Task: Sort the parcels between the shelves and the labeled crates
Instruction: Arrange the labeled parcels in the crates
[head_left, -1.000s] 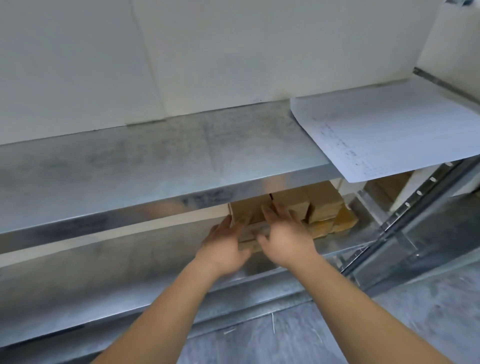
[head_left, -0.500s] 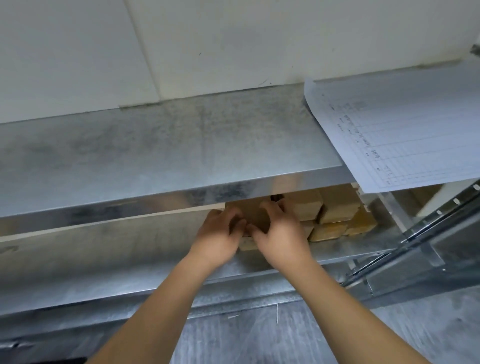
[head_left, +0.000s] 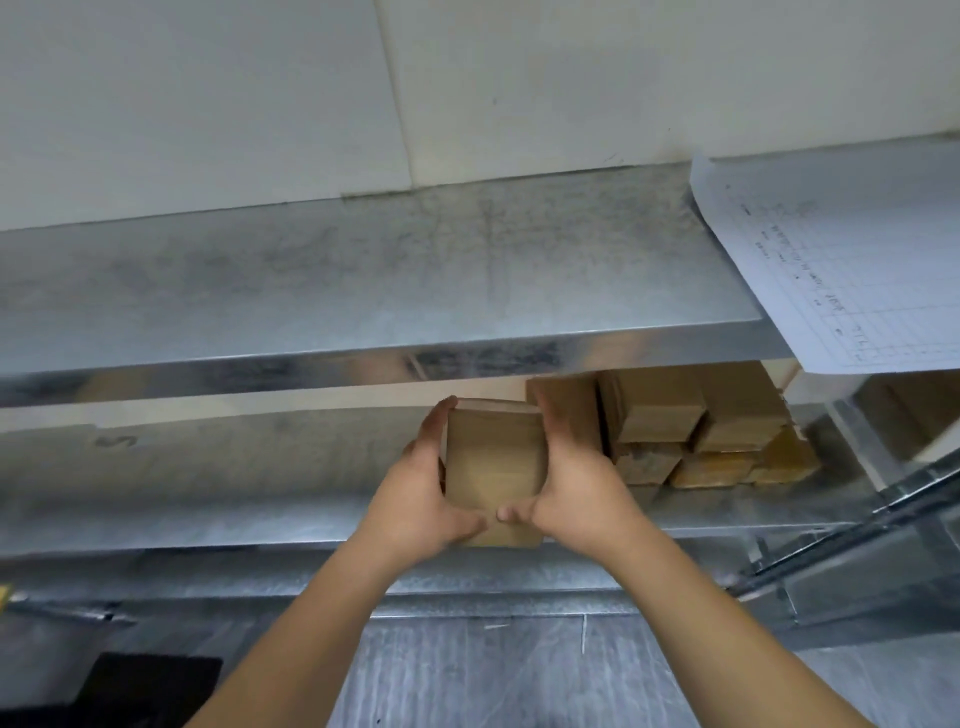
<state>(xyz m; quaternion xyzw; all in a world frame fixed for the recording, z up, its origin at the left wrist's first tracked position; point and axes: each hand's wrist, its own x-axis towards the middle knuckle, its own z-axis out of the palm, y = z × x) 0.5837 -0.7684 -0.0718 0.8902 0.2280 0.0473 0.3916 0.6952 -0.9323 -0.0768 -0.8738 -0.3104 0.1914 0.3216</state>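
A small brown cardboard parcel (head_left: 493, 462) is held between both hands just in front of the lower metal shelf (head_left: 260, 519). My left hand (head_left: 423, 499) grips its left side, thumb along the near edge. My right hand (head_left: 576, 488) grips its right side, fingers reaching past the far corner. Right of the parcel, several more cardboard parcels (head_left: 696, 431) stay stacked in two layers on the lower shelf, partly hidden under the upper shelf.
The upper metal shelf (head_left: 363, 291) juts out above the hands. A printed sheet of paper (head_left: 852, 260) lies on its right end and overhangs the edge. A slanted metal upright (head_left: 831, 530) stands at the right. Something dark (head_left: 150, 680) sits on the floor at lower left.
Both hands have closed round one parcel and drawn it out from the stack toward me. The camera has tilted slightly, showing more floor.
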